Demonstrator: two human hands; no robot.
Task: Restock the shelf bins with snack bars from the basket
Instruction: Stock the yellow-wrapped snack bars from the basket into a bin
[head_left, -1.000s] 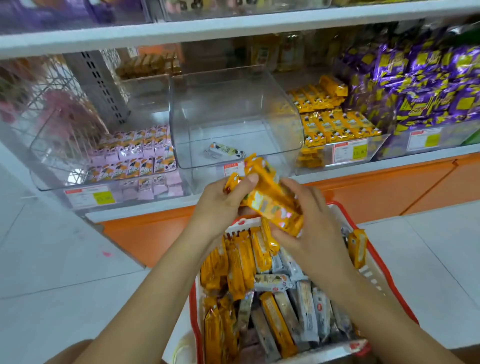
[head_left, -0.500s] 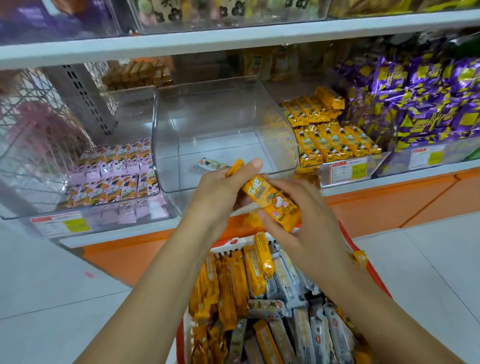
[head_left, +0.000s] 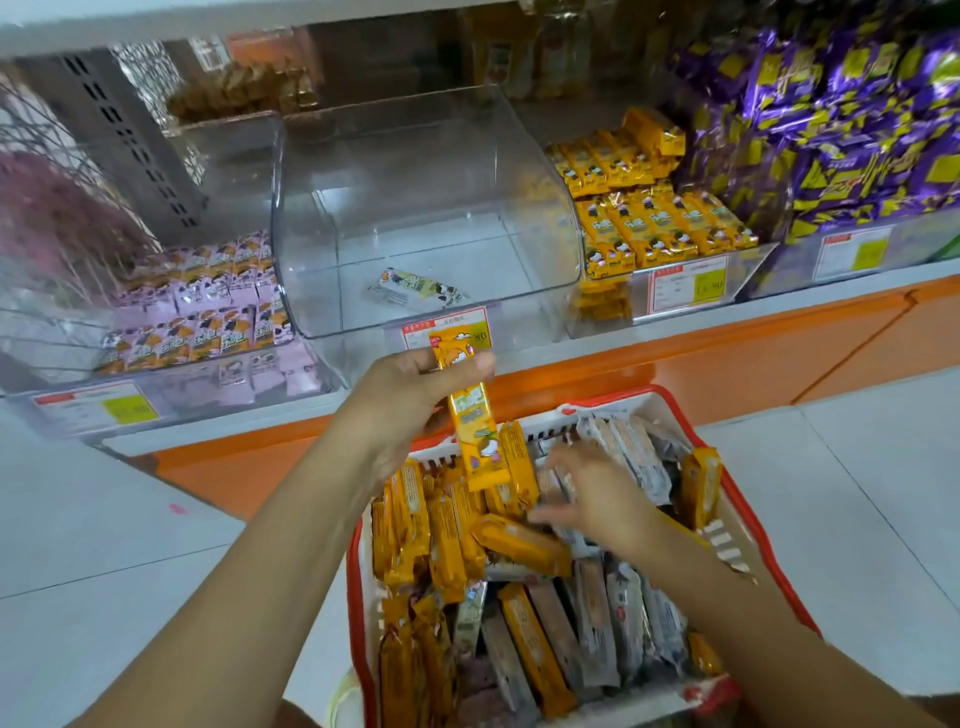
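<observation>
Right hand (head_left: 597, 493) dropped into basket (head_left: 357, 597), left hand (head_left: 410, 395) gripping snack bar (head_left: 475, 431) upright

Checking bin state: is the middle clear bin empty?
No, one pale-wrapped bar lies on the floor of the middle clear bin.

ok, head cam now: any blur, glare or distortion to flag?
Head view: right hand over the basket is motion-blurred; left hand and its orange bar are sharp; soft reflections haze the clear bin; purple packs smear at top right; shelf edge bows from the wide lens.

One orange bar (head_left: 475, 421) over basket (head_left: 357, 597) (red-rimmed)
</observation>
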